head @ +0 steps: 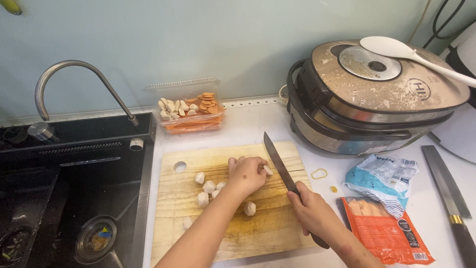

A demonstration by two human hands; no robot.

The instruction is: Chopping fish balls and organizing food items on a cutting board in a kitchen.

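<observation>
Here, the left hand [246, 174] pinches a pale piece [267, 170] on the cutting board [277, 228], while at its four o'clock the right hand [311, 211] grips a knife [278, 161].

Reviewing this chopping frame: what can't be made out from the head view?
- The piece under the left hand: fingers cover most of it, so its size and cut state are unclear.
- The knife handle: wrapped by the right hand.
- The second knife: its handle runs off the bottom right edge.
- The sink contents: too dark and small to identify.
- The orange packet: partly covered by the right forearm.
</observation>
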